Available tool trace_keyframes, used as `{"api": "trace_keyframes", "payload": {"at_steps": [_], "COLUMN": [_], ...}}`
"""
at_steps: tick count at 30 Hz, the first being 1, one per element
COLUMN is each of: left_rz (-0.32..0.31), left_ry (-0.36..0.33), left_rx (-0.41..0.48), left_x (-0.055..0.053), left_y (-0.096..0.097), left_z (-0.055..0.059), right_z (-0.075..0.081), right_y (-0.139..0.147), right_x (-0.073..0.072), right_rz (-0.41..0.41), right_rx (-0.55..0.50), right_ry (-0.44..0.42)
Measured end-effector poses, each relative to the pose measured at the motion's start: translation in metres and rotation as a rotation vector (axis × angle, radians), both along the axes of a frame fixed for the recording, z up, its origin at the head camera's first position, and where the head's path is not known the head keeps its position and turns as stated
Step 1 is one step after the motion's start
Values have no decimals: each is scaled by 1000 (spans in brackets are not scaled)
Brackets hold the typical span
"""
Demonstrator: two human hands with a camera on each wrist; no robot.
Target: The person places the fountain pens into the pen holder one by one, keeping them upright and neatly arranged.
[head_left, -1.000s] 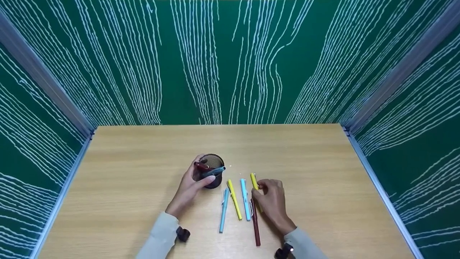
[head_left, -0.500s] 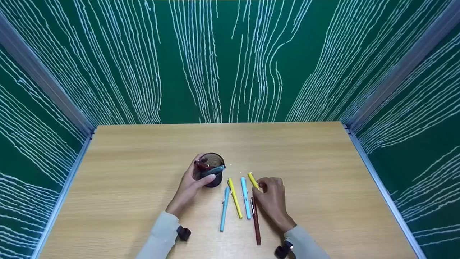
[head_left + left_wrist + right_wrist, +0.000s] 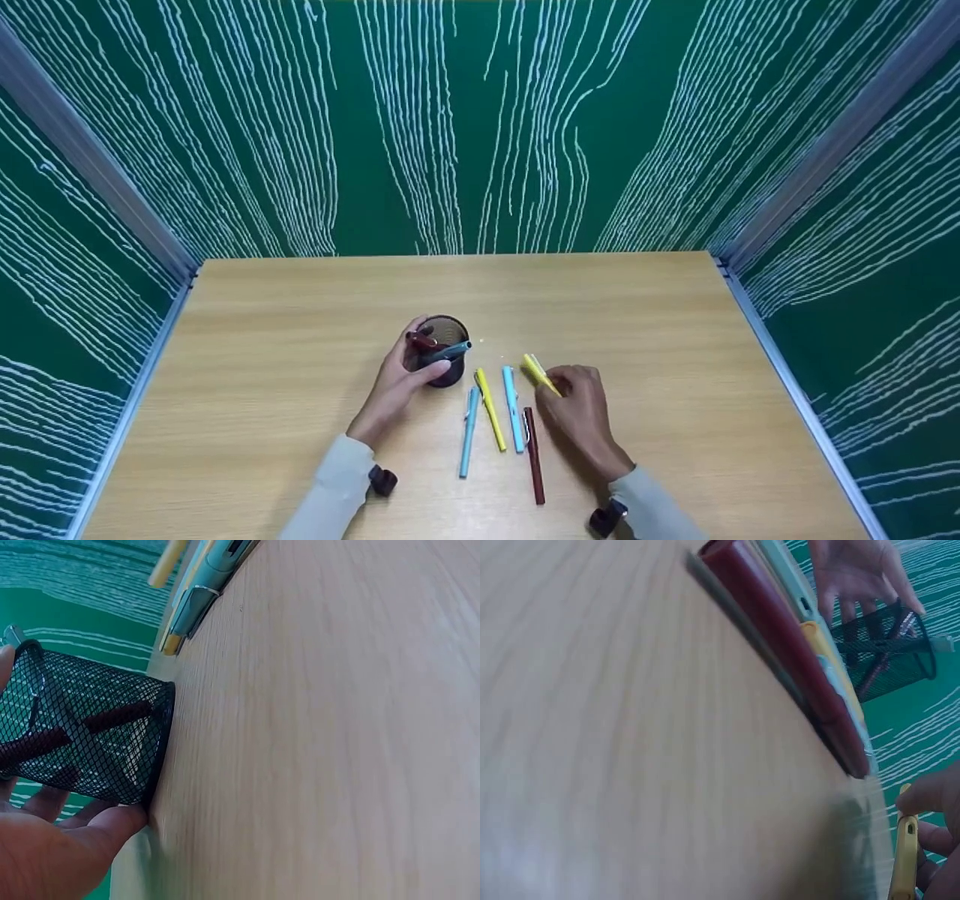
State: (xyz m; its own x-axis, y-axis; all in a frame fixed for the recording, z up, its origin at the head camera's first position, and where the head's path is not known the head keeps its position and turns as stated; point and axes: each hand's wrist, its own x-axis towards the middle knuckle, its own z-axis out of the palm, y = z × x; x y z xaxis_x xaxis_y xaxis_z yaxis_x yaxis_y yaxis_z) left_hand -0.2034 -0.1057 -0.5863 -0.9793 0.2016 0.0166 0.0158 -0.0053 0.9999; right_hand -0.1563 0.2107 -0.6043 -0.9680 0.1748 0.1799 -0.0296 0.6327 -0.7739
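Note:
My left hand (image 3: 394, 386) grips a black mesh pen cup (image 3: 97, 727) from its left side, thumb across the front. Inside the cup lean a dark red pen (image 3: 421, 340) and a teal pen (image 3: 453, 350). To the right, my right hand (image 3: 581, 405) pinches a yellow pen (image 3: 540, 374) between thumb and fingers, its upper end pointing up and left. Between the hands several pens lie on the table: a teal pen (image 3: 468, 433), a second yellow pen (image 3: 491, 411), a light blue pen (image 3: 513, 411) and a dark red pen (image 3: 534, 457).
A light wooden table (image 3: 300, 300) carries everything. Green walls (image 3: 480, 127) with white wavy lines stand at its back and sides. Wrist cameras are strapped at both grey sleeves (image 3: 330, 487).
My right hand has lifted the yellow pen and shifted slightly right, away from the dark red pen, tilting the pen leftward. The left hand stays at the cup.

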Motion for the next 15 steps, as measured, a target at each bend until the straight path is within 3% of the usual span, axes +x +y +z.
{"api": "trace_keyframes", "payload": {"at_steps": [4, 11, 15], "left_rz": [-2, 7, 33], "left_ry": [0, 7, 1], "left_rx": [-18, -53, -92], "left_x": [0, -2, -4], "left_y": [0, 3, 4], "left_z": [2, 6, 7], "right_z": [12, 28, 35], "right_y": [8, 23, 29], "right_x": [4, 4, 5], "right_rz": [-19, -23, -26], "right_rx": [-26, -54, -106], "right_ry": [1, 103, 77]}}
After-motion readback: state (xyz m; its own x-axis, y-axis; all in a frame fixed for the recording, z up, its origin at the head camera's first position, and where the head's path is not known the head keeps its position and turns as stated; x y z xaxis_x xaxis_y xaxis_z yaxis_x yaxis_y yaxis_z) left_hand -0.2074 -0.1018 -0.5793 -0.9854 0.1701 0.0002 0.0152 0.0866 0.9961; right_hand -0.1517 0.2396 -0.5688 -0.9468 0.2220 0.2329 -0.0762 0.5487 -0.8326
